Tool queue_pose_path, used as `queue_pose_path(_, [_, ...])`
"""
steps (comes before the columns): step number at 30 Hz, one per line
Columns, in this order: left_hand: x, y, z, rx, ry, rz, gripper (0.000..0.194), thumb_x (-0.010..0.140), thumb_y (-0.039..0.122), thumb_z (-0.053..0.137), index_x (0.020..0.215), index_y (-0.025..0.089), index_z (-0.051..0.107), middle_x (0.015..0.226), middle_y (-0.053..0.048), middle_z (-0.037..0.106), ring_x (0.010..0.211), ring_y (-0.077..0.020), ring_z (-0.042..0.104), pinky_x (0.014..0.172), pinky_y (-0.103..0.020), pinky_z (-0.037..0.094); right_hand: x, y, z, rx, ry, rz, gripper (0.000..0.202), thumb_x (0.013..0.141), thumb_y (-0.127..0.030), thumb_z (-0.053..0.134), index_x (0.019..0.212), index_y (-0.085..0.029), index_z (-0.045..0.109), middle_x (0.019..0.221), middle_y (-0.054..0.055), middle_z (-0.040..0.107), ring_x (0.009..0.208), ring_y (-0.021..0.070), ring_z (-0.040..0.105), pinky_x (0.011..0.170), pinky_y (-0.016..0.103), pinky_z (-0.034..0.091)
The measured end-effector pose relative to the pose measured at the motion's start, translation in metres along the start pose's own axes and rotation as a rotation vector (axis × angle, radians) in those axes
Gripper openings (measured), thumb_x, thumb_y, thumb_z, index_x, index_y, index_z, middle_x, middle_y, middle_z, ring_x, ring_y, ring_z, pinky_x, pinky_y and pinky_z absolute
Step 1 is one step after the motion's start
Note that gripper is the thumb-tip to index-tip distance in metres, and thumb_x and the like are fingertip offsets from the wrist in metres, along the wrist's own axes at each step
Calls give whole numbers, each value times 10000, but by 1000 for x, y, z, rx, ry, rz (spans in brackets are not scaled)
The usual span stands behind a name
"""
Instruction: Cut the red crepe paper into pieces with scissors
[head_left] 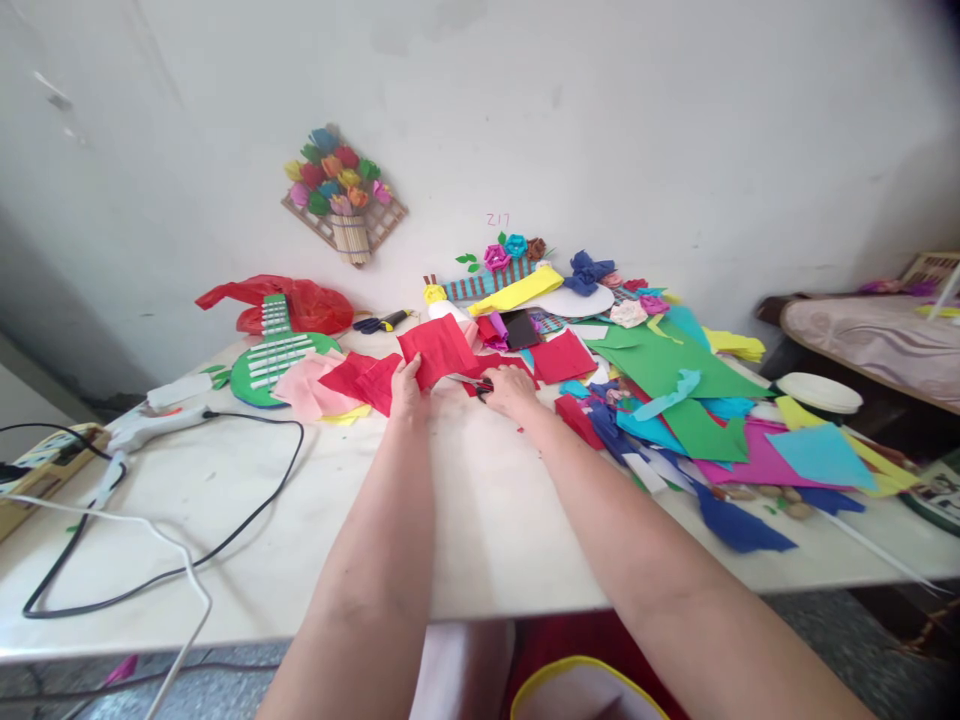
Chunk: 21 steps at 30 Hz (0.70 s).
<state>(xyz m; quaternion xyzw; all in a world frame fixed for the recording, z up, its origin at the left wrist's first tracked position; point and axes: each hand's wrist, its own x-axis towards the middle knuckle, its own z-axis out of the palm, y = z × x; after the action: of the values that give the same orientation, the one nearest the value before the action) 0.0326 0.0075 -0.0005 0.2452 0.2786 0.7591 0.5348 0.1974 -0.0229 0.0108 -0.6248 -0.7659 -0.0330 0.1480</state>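
My left hand (408,385) is closed on a piece of red crepe paper (439,350), its thumb and fingers pinching the lower left edge. In my right hand (511,388) is a pair of scissors (480,384), fingers wrapped round the dark handles. The blades point left toward the red paper's lower edge; whether they touch it I cannot tell. More red paper (360,380) lies just left of my left hand, over pink paper (304,385). Beyond my right hand rests a separate red square (561,357).
A green guitar-shaped craft (281,362), a hot glue gun (154,430) with its black cable (289,475) and a power strip (45,455) are at left. Coloured paper, including a green sheet (679,360), is heaped at right. A wall (525,120) stands behind the table (480,540).
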Motion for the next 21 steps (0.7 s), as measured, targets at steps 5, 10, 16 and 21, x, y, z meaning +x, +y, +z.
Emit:
queue_pose_path(5, [2,0,-1,-56,33,-6,84,718,146,604,798,162,584,741,-23,662,686,-148,641,618,-261,523,0,-2,-3,2,-22,-32,364,767,-270,543,1124,-253,612,1034,70,656,980,237,560,757,310,424])
queue_pose_path(10, [1,2,-1,-102,56,-5,60,739,130,584,784,169,589,772,-21,668,693,-138,643,632,-252,524,2,-5,-3,33,23,8,355,748,-266,561,1095,-273,637,996,65,677,984,239,579,729,309,439])
queue_pose_path(16, [2,4,-1,-149,74,-12,56,754,125,570,770,177,583,735,-13,661,692,-132,645,653,-246,526,5,2,0,237,97,135,309,731,-406,601,1016,-308,666,989,11,697,921,229,623,727,312,461])
queue_pose_path(21, [1,5,-1,-188,56,-9,66,749,116,570,777,176,577,761,-9,667,700,-128,646,672,-254,533,12,10,8,481,152,170,364,688,-385,662,1034,-275,666,930,9,712,926,211,630,752,300,480])
